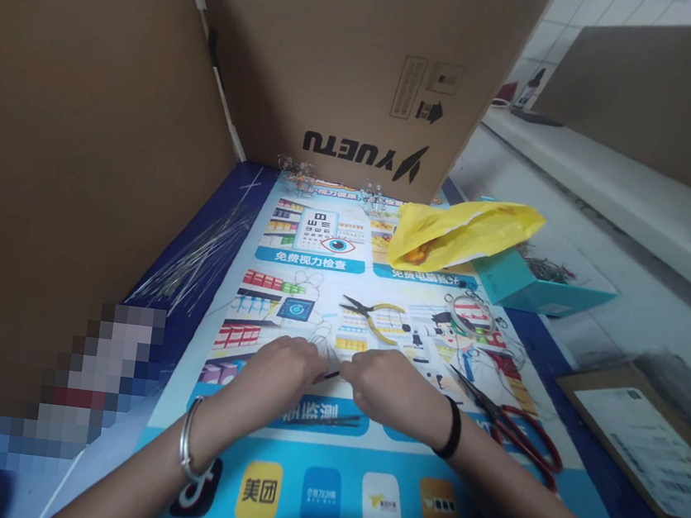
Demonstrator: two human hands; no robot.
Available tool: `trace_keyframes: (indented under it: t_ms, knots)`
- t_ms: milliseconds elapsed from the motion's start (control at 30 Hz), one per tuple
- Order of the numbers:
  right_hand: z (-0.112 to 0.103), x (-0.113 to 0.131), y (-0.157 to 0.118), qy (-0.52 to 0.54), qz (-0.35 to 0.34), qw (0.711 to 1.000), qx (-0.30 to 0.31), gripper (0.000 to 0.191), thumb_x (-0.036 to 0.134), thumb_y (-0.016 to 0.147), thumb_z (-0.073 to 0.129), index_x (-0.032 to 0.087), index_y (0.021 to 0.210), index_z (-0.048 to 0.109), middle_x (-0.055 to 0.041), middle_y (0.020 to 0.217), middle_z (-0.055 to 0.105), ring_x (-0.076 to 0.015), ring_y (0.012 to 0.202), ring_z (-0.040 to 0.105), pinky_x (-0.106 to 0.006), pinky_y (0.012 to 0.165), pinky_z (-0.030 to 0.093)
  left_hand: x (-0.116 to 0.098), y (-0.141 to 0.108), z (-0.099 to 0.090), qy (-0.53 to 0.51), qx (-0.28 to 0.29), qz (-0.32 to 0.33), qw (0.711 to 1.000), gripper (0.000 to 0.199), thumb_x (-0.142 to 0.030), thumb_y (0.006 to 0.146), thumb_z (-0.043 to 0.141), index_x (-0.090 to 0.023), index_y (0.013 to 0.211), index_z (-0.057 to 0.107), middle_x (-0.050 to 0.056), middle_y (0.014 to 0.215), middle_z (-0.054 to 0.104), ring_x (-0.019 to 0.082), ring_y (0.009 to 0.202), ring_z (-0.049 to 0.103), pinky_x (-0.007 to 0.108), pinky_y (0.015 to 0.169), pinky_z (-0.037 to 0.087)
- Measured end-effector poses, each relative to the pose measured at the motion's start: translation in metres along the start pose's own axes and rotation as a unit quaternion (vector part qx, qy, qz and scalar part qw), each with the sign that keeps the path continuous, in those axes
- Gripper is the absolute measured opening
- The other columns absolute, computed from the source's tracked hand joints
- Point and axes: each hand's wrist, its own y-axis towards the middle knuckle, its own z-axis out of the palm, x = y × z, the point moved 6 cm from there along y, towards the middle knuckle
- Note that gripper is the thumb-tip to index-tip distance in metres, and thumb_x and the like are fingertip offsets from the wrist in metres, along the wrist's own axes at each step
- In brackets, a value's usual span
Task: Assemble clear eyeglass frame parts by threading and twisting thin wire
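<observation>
1. Sheet, printed, blue and white (421, 467), spread beneath both forearms. Clock below read from the meeting hands, twelve pointing away from the wearer.
2. Rods, slim, dark, several (327, 420): loose on the sheet at six, just nearer than the knuckles.
3. Left hand (289, 365), silvery metal bangle (186, 438) at the wrist; right hand (380, 379), black band (454, 429) at the wrist. Fingers of both were curled in and appeared to pinch one piece.
4. Thin, straight, dark piece (330, 375): in the narrow gap between the hands, ends hidden by fingers; long axis nearly crosswise, about eight to two. Neither hand was nearer; each met one end.
5. Scissors, red-handled, dark-bladed (510, 426): at three to four, beyond the right forearm.
6. Pliers, yellow-handled, dark-nosed (370, 310): at one, nearest tool beyond the knuckles, jaws pointing toward eleven.
7. Wires, straight, silvery, bundled (199, 259): at ten, well apart.
8. Bag, yellow plastic (460, 235), at one, against a teal open box (541, 294) at two.
9. Panel, brown cardboard, marked YUETU (342, 67): upright at twelve, closing off the far side.
</observation>
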Motion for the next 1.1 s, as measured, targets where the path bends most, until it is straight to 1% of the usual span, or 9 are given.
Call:
trace_keyframes:
  t_ms: [67, 200, 367, 500, 600, 767, 933, 1100]
  knots:
    - [0.001, 0.0, 0.0, -0.016, 0.008, 1.0, -0.009, 0.014, 0.01, 0.076, 0.047, 0.016, 0.08, 0.058, -0.0041, 0.074, 0.063, -0.0153, 0.067, 0.055, -0.026, 0.053, 0.026, -0.004, -0.001, 0.004, 0.044, -0.004, 0.005, 0.999, 0.019, -0.01, 0.081, 0.046, -0.02, 0.077, 0.063, 0.002, 0.071, 0.063, 0.018, 0.068, 0.056, 0.029, 0.064, 0.04]
    - [0.0, 0.002, 0.001, -0.031, 0.017, 0.999, -0.035, 0.012, 0.01, 0.078, 0.046, 0.017, 0.079, 0.057, -0.004, 0.073, 0.061, -0.016, 0.066, 0.054, -0.027, 0.052, 0.026, -0.012, -0.001, 0.007, 0.086, -0.002, 0.008, 0.996, 0.019, -0.005, 0.08, 0.047, -0.018, 0.073, 0.06, 0.004, 0.073, 0.062, 0.018, 0.071, 0.055, 0.031, 0.066, 0.041]
    - [0.0, 0.001, 0.002, -0.034, 0.043, 0.997, -0.056, 0.011, 0.009, 0.08, 0.048, 0.016, 0.079, 0.056, -0.0045, 0.075, 0.06, -0.0164, 0.066, 0.052, -0.027, 0.054, 0.029, -0.016, 0.0, 0.006, 0.108, -0.037, -0.008, 0.993, 0.017, -0.005, 0.08, 0.047, -0.017, 0.076, 0.059, 0.004, 0.076, 0.059, 0.018, 0.072, 0.052, 0.032, 0.065, 0.041]
    - [0.0, 0.002, 0.004, -0.04, 0.049, 0.996, -0.065, 0.011, 0.011, 0.082, 0.049, 0.016, 0.076, 0.056, -0.0051, 0.072, 0.06, -0.0183, 0.069, 0.052, -0.028, 0.057, 0.031, -0.017, 0.001, 0.009, 0.124, -0.034, -0.019, 0.992, 0.017, -0.005, 0.08, 0.048, -0.017, 0.076, 0.059, 0.004, 0.075, 0.058, 0.02, 0.073, 0.051, 0.033, 0.062, 0.042]
    - [0.001, 0.005, 0.005, -0.041, 0.053, 0.996, -0.064, 0.01, 0.011, 0.081, 0.052, 0.016, 0.073, 0.056, -0.0057, 0.073, 0.059, -0.0192, 0.071, 0.051, -0.029, 0.056, 0.031, -0.019, 0.002, 0.011, 0.139, -0.026, -0.014, 0.99, 0.014, -0.005, 0.08, 0.05, -0.016, 0.078, 0.058, 0.005, 0.078, 0.059, 0.022, 0.075, 0.051, 0.035, 0.063, 0.043]
    - [0.002, 0.011, 0.006, -0.028, 0.056, 0.995, -0.074, 0.009, 0.01, 0.082, 0.053, 0.016, 0.075, 0.056, -0.0047, 0.078, 0.058, -0.0187, 0.072, 0.051, -0.029, 0.056, 0.031, -0.021, 0.002, 0.013, 0.137, -0.025, -0.021, 0.99, 0.01, -0.007, 0.08, 0.053, -0.016, 0.079, 0.058, 0.005, 0.082, 0.057, 0.023, 0.08, 0.05, 0.038, 0.068, 0.045]
    - [0.003, 0.011, 0.008, -0.016, 0.069, 0.993, -0.096, 0.008, 0.012, 0.082, 0.055, 0.016, 0.075, 0.057, -0.0046, 0.082, 0.056, -0.0183, 0.076, 0.048, -0.029, 0.057, 0.031, -0.017, 0.001, 0.018, 0.126, -0.02, -0.039, 0.991, 0.013, -0.004, 0.079, 0.051, -0.016, 0.078, 0.056, 0.005, 0.083, 0.055, 0.022, 0.079, 0.05, 0.037, 0.069, 0.047]
    - [0.005, 0.009, 0.01, -0.019, 0.078, 0.989, -0.125, 0.009, 0.016, 0.082, 0.056, 0.017, 0.072, 0.057, -0.0042, 0.078, 0.056, -0.0188, 0.077, 0.046, -0.03, 0.061, 0.032, -0.014, 0.001, 0.02, 0.121, -0.024, -0.055, 0.991, 0.014, -0.003, 0.078, 0.052, -0.016, 0.079, 0.056, 0.005, 0.083, 0.055, 0.022, 0.078, 0.049, 0.038, 0.07, 0.047]
